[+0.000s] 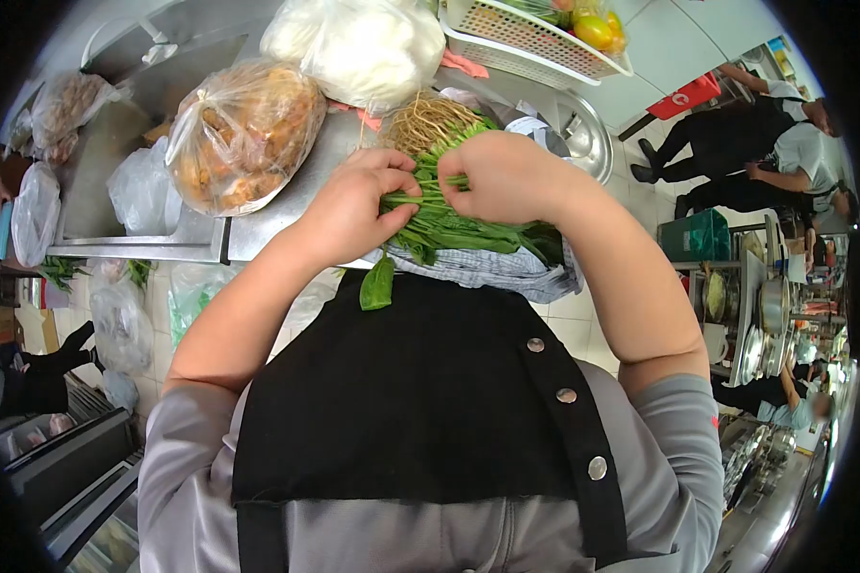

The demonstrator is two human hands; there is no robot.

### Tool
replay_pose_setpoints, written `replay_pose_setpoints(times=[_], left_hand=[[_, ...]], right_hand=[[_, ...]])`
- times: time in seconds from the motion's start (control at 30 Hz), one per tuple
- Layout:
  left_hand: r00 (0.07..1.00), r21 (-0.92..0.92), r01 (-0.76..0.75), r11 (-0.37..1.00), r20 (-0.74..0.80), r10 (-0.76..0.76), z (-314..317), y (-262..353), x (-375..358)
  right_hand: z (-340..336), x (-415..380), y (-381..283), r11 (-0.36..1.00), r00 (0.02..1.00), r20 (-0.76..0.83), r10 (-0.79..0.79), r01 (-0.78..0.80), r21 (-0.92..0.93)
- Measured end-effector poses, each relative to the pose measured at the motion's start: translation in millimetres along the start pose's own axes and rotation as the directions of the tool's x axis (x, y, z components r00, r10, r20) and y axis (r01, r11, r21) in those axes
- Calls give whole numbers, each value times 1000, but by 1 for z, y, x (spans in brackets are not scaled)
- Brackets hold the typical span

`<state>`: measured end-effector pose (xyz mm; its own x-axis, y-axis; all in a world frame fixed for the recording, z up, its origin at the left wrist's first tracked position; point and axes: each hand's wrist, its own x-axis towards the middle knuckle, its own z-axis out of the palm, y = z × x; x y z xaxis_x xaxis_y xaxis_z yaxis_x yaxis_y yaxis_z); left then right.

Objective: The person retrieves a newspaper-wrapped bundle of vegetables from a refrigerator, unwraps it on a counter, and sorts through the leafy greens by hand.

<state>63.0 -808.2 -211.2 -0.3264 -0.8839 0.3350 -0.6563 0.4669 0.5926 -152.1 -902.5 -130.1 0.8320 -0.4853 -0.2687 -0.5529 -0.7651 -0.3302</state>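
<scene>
A clear plastic bag (244,134) filled with brown-orange chunks stands beside a milky plastic bag (358,53) of white contents in a busy kitchen, while a white perforated basket (535,53) nearby holds yellow produce (594,31) and greenery. A crumpled clear bag (146,191) sits in the steel sink (91,205) at left. Adjoining it runs a metal counter (282,224); tiled floor and co-workers in dark aprons fill the right background.

At the counter's near edge, a bunch of greens (440,227) lies on a grey-blue cloth (506,272), its long axis running roughly away from the wearer, tan roots (430,122) at the far end and leaves toward the black apron (406,382). The right hand (506,177) pinches stems between thumb and fingers; the left hand (363,199), half curled, touches the stems, its grip unclear.
</scene>
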Motion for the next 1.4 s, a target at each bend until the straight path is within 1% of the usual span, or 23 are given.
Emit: replay_pose_setpoints(times=[0.07, 0.17, 0.27, 0.37, 0.47, 0.57, 0.67, 0.7, 0.77, 0.87, 0.97, 1.0, 1.07, 1.2, 1.3, 1.4], left_hand=[[1000, -10, 21, 1000, -4, -22, 1, 0, 0], [994, -102, 109, 989, 21, -108, 1, -1, 1], [994, -127, 110, 986, 0, -111, 4, -4, 2], [996, -147, 84, 986, -18, -87, 1, 2, 5], [999, -79, 26, 997, -35, -29, 4, -2, 3], [993, -38, -1, 999, -114, -3, 6, -2, 1], [994, -10, -59, 998, -91, 58, 4, -3, 0], [994, -16, -40, 999, -99, 38, 6, -3, -2], [994, -25, -7, 1000, -113, 4, 10, -4, -6], [990, -43, 30, 999, -134, -36, 12, -4, -5], [990, -46, 35, 998, -132, -40, 12, -4, -3], [992, -32, 23, 999, -124, -26, 11, -4, -3], [994, -5, -5, 1000, -107, 4, 10, -2, -3], [998, -19, 23, 1000, -56, -24, 7, 2, -3], [997, -40, 44, 998, -63, -47, 8, 4, -2], [996, -83, 57, 995, -58, -61, 8, 2, -2]], right_hand=[[-3, 3, 6, 991, 998, -47, -46, 51, 123], [-18, 5, 1, 995, 1000, 0, 13, -13, 103], [-7, 7, -1, 996, 995, -68, -70, 73, 43], [4, 14, -7, 992, 984, -132, -119, 113, -49], [14, 17, -4, 987, 963, -218, -158, 148, -58], [26, 21, 4, 980, 947, -305, -106, 151, 129], [15, 22, 10, 919, 951, -283, 124, -2, 395], [4, 20, 13, 840, 951, -206, 231, -88, 535], [-11, 9, 12, 861, 964, -218, 154, -22, 508], [-2, 3, 18, 937, 989, -108, -100, 130, 326], [2, -4, -1, 998, 1000, -4, -22, 23, 64], [6, 0, 1, 998, 1000, 10, -15, 14, 63], [7, 3, 4, 995, 1000, -14, -13, 14, 100], [6, 6, 9, 988, 998, -61, -10, 19, 154], [-5, 3, -1, 980, 999, 45, 12, -20, 197], [2, 10, 7, 972, 1000, 8, 2, -4, 234]])
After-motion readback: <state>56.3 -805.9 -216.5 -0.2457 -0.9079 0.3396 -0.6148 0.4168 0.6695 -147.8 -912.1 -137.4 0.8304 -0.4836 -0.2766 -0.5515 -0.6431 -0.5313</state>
